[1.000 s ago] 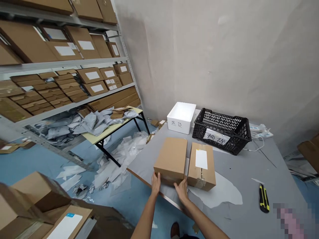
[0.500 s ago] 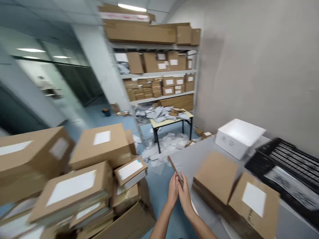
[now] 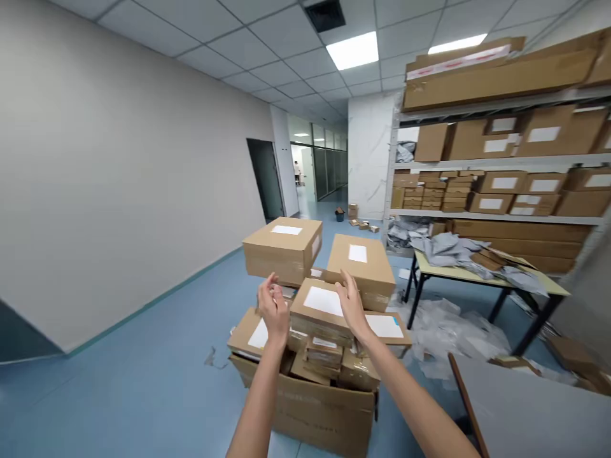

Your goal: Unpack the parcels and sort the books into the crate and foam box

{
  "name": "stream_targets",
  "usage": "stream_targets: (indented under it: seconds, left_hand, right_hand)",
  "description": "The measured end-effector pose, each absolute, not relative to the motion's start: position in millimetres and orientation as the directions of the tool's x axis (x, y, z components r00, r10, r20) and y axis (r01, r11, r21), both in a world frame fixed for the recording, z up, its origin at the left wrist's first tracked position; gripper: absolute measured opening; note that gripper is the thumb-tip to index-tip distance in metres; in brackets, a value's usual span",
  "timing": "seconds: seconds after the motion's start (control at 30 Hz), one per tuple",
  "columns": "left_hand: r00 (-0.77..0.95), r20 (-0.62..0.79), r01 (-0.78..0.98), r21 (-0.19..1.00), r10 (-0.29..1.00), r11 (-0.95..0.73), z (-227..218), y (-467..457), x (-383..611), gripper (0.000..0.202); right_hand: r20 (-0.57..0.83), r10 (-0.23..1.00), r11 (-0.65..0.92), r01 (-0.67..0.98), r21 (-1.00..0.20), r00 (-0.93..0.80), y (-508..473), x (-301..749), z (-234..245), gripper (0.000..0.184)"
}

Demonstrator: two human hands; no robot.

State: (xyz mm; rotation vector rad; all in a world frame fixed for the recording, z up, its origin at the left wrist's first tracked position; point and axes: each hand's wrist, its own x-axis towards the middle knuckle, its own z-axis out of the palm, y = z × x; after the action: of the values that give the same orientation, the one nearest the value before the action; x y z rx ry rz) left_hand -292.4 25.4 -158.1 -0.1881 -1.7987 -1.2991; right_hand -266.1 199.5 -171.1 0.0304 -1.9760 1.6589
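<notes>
My left hand (image 3: 273, 310) and my right hand (image 3: 352, 304) are raised in front of me, apart, with nothing in them. Both are close to a heap of brown cardboard boxes with white labels. One labelled box (image 3: 282, 251) and another (image 3: 360, 262) sit high on the heap, beyond my hands. A labelled box (image 3: 321, 305) lies just below my fingers, though I cannot tell if they touch it. Under the heap stands a large open carton (image 3: 310, 416) packed with smaller boxes.
To the right stands metal shelving (image 3: 496, 160) loaded with cartons. A yellow-topped folding table (image 3: 482, 272) holds grey mailer bags, with plastic film (image 3: 443, 334) on the blue floor beneath. A grey table corner (image 3: 520, 407) sits at lower right. A person (image 3: 296, 172) stands far down the corridor.
My view has swung left from the grey table to the box heap. My hands have moved apart and risen, and the thin brown piece between them earlier no longer shows.
</notes>
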Motion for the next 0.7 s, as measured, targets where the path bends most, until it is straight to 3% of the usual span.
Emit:
stream_targets:
  seconds: [0.13,0.23,0.43,0.57,0.7]
  left_hand:
    - [-0.484,0.716,0.490,0.698,-0.504,0.521,-130.8,-51.2,-373.5,0.039]
    - [-0.597,0.593,0.394,0.803,-0.540,0.447,-121.7,-98.4,-439.4,0.047]
    - [-0.805,0.440,0.314,0.885,-0.398,0.343,-137.1,-144.1,-534.9,0.053]
    - [-0.861,0.395,0.306,0.906,-0.321,0.292,-161.8,-146.5,-563.6,0.052]
    - [-0.854,0.406,0.341,0.909,-0.327,0.239,-183.0,-137.7,-574.5,0.057]
  right_hand:
    - [0.347,0.330,0.180,-0.303,-0.936,-0.878,141.7,-356.7,-160.5,0.069]
    - [0.277,0.418,0.182,-0.220,-0.959,-0.865,116.9,-417.9,-156.8,0.078]
    - [0.194,0.512,0.145,-0.139,-0.980,-0.837,111.5,-489.0,-169.4,0.079]
    - [0.138,0.495,0.117,-0.091,-0.989,-0.858,107.7,-501.2,-178.6,0.076]
    - [0.172,0.470,0.110,-0.136,-0.985,-0.866,99.5,-500.1,-176.0,0.065]
